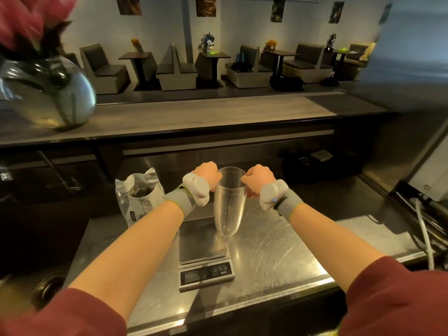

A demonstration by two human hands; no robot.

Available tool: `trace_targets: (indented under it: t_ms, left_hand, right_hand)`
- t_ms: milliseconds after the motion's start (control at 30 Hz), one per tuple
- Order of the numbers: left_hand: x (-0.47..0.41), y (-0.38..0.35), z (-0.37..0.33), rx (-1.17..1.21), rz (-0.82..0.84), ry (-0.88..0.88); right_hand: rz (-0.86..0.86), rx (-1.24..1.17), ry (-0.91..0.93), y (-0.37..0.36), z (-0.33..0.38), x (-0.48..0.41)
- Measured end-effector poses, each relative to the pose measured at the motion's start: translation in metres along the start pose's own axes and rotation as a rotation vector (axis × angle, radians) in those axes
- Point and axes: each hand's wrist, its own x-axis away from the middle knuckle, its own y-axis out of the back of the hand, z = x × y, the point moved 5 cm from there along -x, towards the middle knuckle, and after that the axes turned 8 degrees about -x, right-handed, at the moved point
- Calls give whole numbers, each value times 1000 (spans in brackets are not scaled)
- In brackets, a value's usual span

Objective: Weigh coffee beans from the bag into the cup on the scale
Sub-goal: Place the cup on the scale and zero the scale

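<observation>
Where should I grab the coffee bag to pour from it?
Judging by its pose, take the coffee bag around its mid-body from its left side: it stands upright with the crumpled top already open, and the left hand and cup crowd its right.

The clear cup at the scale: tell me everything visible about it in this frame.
The cup is tall, clear and tapered, plastic by the look, with a dark graduated scale printed down its side. It looks empty. It stands upright or nearly so, its base over the far right corner of the scale; whether it rests there or is held just above is unclear. The left hand and right hand grip its rim on opposite sides.
</observation>
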Motion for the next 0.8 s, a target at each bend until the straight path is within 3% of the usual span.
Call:
trace_targets:
  t_ms: [300, 633, 800]
  left_hand:
    - [10, 16, 71, -60, -8, 82]
    - [7, 15, 83, 8, -16, 47]
    - [14, 9, 95, -63, -147, 37]
  right_hand:
    - [61, 0, -3, -62, 43, 14]
    - [50, 20, -48, -73, 42, 17]
    - [10, -35, -148, -70, 15, 29]
